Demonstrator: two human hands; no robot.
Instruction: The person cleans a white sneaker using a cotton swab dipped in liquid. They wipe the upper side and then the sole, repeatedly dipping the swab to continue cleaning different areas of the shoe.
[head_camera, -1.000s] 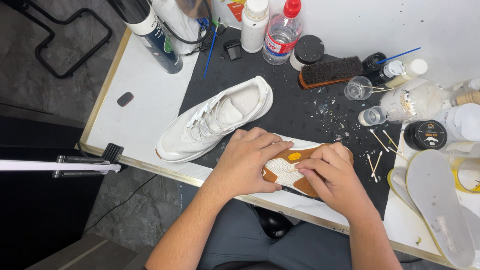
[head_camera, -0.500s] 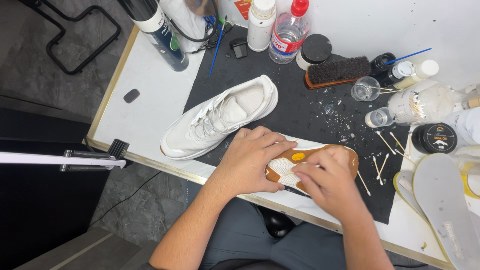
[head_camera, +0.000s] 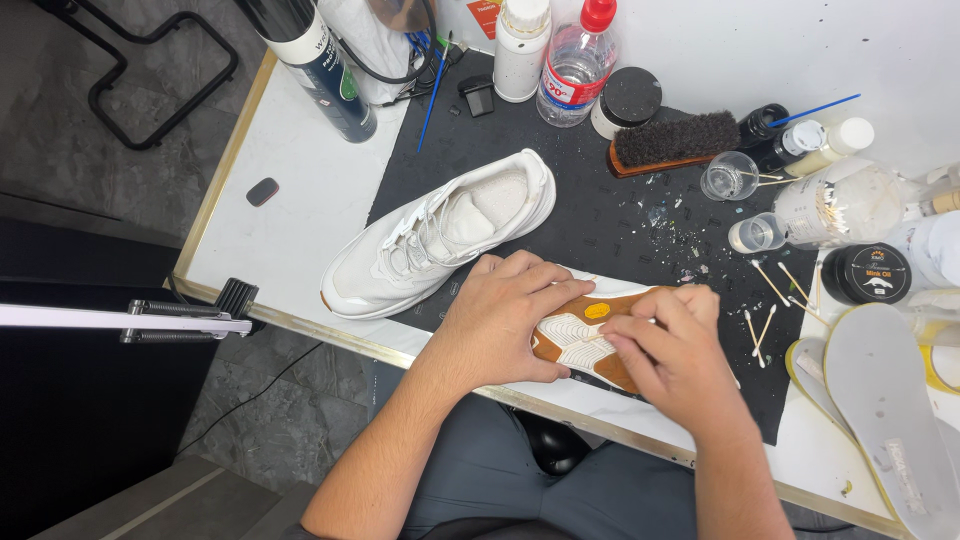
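A sneaker lies sole up (head_camera: 590, 335) on the black mat (head_camera: 640, 215) near the table's front edge, its brown and white sole showing. My left hand (head_camera: 505, 320) presses down on the heel end of it, fingers spread over the sole. My right hand (head_camera: 675, 355) rests on the other end with bent fingers pinched at the sole's middle; what the fingertips hold is too small to tell. The matching white sneaker (head_camera: 440, 235) stands upright on the mat just beyond my left hand.
Behind the mat stand a dark spray can (head_camera: 320, 70), a white bottle (head_camera: 522, 45), a clear water bottle (head_camera: 580, 60) and a brush (head_camera: 675, 140). Cotton swabs (head_camera: 770, 300), small cups, a black tin (head_camera: 865, 272) and loose insoles (head_camera: 885, 400) lie right. A clamp arm (head_camera: 150, 320) juts left.
Both hands stay on the upturned sneaker; my right hand's fingers have shifted slightly along the sole. The camera view drifted a little.
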